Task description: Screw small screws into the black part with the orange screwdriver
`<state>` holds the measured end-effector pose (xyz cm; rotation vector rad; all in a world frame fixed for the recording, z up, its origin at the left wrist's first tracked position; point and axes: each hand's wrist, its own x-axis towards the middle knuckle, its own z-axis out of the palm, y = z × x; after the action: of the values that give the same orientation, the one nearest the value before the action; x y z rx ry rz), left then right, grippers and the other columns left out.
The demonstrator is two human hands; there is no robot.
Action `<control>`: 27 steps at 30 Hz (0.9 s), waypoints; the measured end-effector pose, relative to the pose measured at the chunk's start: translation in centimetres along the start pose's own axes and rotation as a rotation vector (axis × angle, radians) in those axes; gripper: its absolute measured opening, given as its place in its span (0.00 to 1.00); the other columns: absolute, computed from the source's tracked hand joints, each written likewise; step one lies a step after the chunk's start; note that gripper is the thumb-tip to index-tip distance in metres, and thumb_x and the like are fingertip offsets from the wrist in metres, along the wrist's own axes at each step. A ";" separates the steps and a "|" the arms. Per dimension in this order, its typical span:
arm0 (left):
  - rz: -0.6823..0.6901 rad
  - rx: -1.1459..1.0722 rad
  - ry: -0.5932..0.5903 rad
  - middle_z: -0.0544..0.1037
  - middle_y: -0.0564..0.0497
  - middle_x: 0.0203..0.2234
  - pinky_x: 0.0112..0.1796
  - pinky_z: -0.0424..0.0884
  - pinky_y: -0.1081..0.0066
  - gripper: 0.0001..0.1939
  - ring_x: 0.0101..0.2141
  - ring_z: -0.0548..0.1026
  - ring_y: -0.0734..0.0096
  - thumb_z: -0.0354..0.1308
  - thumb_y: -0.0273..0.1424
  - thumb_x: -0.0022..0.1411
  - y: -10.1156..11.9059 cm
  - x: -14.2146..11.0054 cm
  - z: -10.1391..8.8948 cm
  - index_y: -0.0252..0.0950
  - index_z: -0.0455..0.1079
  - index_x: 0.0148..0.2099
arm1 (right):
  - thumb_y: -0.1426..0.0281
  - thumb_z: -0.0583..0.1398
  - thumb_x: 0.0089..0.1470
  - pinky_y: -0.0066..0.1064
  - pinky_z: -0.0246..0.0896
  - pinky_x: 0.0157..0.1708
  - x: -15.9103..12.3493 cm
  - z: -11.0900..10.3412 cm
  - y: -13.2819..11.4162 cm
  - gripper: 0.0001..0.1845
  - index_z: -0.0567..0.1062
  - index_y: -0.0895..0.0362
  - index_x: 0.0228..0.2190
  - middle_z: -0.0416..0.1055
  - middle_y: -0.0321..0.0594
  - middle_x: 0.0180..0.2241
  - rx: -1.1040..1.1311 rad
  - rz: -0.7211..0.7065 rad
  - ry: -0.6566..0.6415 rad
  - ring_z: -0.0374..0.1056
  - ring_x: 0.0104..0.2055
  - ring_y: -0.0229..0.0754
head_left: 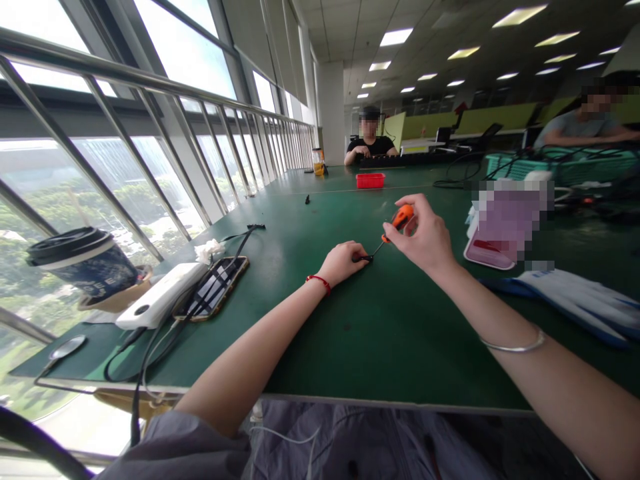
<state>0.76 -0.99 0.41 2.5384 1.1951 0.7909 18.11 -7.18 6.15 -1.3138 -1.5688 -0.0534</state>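
My right hand (424,230) is closed around the orange and black handle of a screwdriver (403,217), which it holds at a slant over the green table. The thin shaft points down and left, and its tip meets a small black part (367,258). That part is pinched low against the tabletop by my left hand (344,261), whose fingers hide some of it. What kind of part it is cannot be made out. A red cord bracelet circles my left wrist, and a silver bangle sits on my right forearm.
Left on the green table (310,347) are a lidded cup (85,263), a white power bank (163,293) and a phone (213,288) with cables. Gloves (580,293) and a pink-purple case (505,227) lie right. Farther off are a red tray (371,181), a teal basket (575,167) and two people.
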 end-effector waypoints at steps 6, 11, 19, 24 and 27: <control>0.006 0.011 -0.004 0.75 0.51 0.31 0.36 0.70 0.73 0.05 0.32 0.72 0.72 0.59 0.30 0.55 0.0 0.0 0.0 0.35 0.74 0.35 | 0.55 0.58 0.47 0.30 0.53 0.25 -0.1 0.0 -0.2 0.15 0.70 0.54 0.25 0.65 0.35 0.20 -0.005 0.008 -0.028 0.62 0.24 0.40; 0.002 0.012 -0.001 0.75 0.51 0.32 0.36 0.70 0.73 0.05 0.32 0.73 0.72 0.59 0.29 0.55 0.0 0.0 0.1 0.35 0.74 0.35 | 0.63 0.60 0.43 0.30 0.54 0.25 -0.2 0.3 0.3 0.17 0.69 0.53 0.38 0.68 0.34 0.25 0.036 -0.018 -0.021 0.63 0.23 0.40; 0.005 0.014 -0.005 0.75 0.51 0.32 0.37 0.70 0.73 0.05 0.32 0.73 0.72 0.59 0.30 0.55 -0.2 0.0 0.1 0.35 0.74 0.35 | 0.55 0.58 0.46 0.31 0.53 0.26 -0.2 0.4 0.1 0.14 0.71 0.53 0.27 0.65 0.35 0.20 -0.019 0.028 -0.065 0.63 0.24 0.42; 0.005 0.010 -0.004 0.75 0.51 0.32 0.37 0.70 0.73 0.05 0.33 0.73 0.72 0.59 0.29 0.55 -0.1 0.0 0.1 0.35 0.74 0.35 | 0.64 0.59 0.43 0.30 0.54 0.24 -0.3 0.6 0.1 0.14 0.70 0.53 0.35 0.68 0.35 0.25 0.082 -0.035 -0.085 0.63 0.23 0.39; 0.004 0.010 -0.004 0.75 0.51 0.32 0.37 0.70 0.73 0.05 0.32 0.73 0.72 0.59 0.29 0.55 -0.1 0.0 0.1 0.35 0.74 0.35 | 0.62 0.60 0.43 0.30 0.53 0.23 -0.3 0.6 0.3 0.18 0.68 0.53 0.38 0.68 0.34 0.26 0.069 -0.039 -0.046 0.63 0.23 0.39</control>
<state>0.76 -0.92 0.34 2.5506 1.1958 0.7824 17.84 -6.88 5.53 -1.2384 -1.6209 0.0065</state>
